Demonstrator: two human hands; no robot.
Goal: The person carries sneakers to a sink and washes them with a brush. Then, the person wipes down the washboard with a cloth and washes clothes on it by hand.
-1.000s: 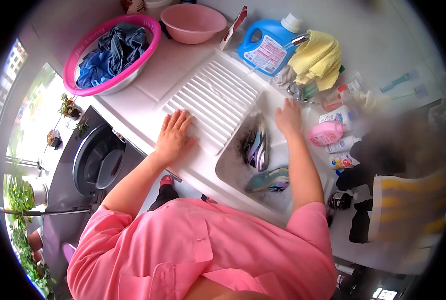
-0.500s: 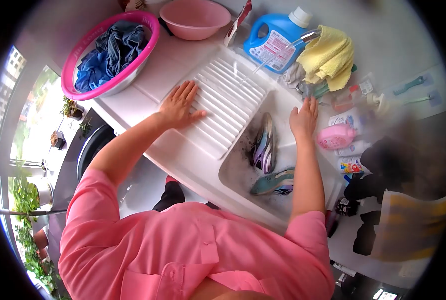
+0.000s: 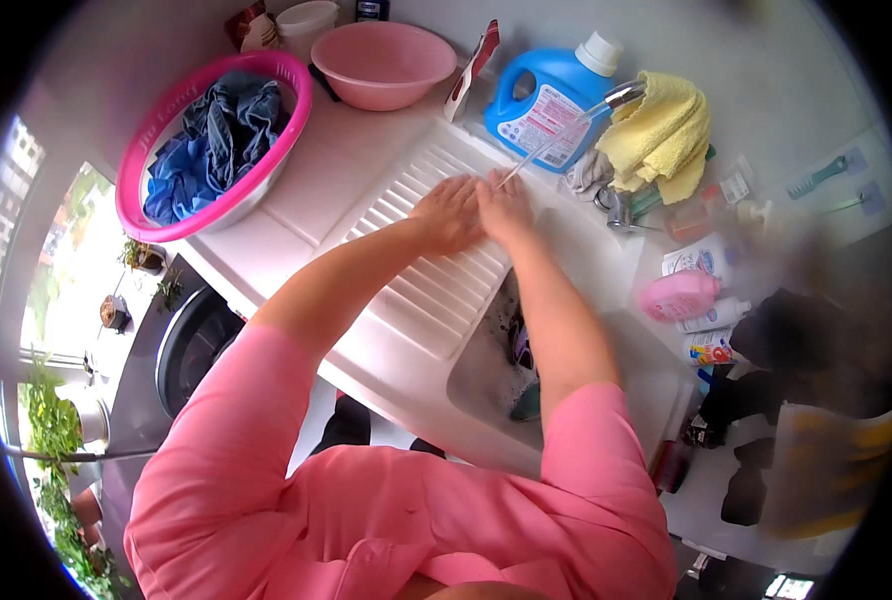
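My left hand (image 3: 452, 214) is over the ribbed washboard (image 3: 436, 305), its fingers stretched out. Right beside it, my right hand (image 3: 504, 208) has its fingers extended under the thin water stream (image 3: 556, 142) from the tap (image 3: 623, 95). The two hands meet or nearly meet at the fingers, and I see nothing held in either one. Below my right forearm, the sudsy sink basin (image 3: 471, 383) holds a purple and grey shoe (image 3: 520, 345) and a teal-soled shoe (image 3: 528, 403). My arm hides much of both shoes.
A pink-rimmed basket (image 3: 131, 215) of dark and blue clothes stands at the left, near a pink basin (image 3: 384, 65). Behind the washboard is a blue detergent jug (image 3: 541, 110). A yellow cloth (image 3: 656, 135) hangs by the tap. Bottles, including a pink one (image 3: 678, 295), line the right side.
My right hand has moved left from the basin's right side into the water stream. My left hand has slid right across the washboard to meet it. The view has shifted slightly.
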